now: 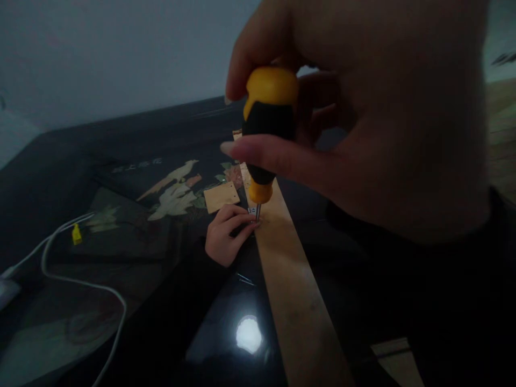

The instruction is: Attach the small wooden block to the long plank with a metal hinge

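The right hand (pixel 371 121) grips the screwdriver (pixel 268 119), which points down at the plank (pixel 298 279) below that hand. The left hand (pixel 226 239) bends its fingertips against a metal piece (pixel 252 210) at the screwdriver's tip, pinching or only pressing, I cannot tell; a small board (pixel 221 196) lies just beyond it, a cable (pixel 124 309) well to its left.

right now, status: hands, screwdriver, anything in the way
Right hand gripping screwdriver, shaft down. Left hand at metal piece by edge of board. Possibly in the way: left fingertips, beside shaft.
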The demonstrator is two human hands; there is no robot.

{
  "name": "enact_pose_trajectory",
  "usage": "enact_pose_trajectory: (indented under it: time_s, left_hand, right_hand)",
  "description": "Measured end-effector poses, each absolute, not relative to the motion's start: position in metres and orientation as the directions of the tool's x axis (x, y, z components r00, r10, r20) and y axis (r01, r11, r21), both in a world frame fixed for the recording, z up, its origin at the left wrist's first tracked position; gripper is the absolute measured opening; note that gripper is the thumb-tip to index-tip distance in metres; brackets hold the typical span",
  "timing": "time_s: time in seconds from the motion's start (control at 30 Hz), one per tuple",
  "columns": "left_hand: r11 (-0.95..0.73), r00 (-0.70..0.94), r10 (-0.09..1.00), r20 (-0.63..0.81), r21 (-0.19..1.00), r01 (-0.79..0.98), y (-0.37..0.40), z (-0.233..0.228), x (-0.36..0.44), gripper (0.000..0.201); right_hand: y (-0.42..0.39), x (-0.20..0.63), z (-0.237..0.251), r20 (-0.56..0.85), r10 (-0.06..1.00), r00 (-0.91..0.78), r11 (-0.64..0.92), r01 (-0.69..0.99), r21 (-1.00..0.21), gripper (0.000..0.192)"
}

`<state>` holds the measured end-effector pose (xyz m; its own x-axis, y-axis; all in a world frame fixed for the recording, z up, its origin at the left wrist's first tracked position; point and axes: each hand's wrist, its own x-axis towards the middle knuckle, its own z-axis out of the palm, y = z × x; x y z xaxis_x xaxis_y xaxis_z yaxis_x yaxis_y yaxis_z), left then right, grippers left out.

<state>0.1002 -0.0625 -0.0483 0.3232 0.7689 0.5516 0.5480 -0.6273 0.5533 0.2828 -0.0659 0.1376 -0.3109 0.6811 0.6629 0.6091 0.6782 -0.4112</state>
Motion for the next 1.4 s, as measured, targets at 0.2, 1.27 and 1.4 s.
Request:
enact_pose_trajectory:
  time_s: [0.2,1.27,1.4]
  left_hand:
    - [-0.630,0.316,0.767,0.559,0.560,0.538,-0.062,-0.048,0.102,0.008]
    - [-0.644,0.313,0.754,0.578,0.552,0.530,-0.062,-0.051,0.102,0.006]
    - [-0.642,0.304,0.755,0.581,0.561,0.523,-0.062,-0.050,0.102,0.006]
  right_hand:
    - [-0.068,0.287,0.146,0.639,0.670,-0.377,0.711,0.574,-0.406,0.080]
    - [-0.063,0.294,0.137,0.678,0.516,-0.524,0.791,0.595,-0.142,0.083]
    - [-0.059,0.296,0.138,0.619,0.558,-0.552,0.793,0.574,-0.203,0.080]
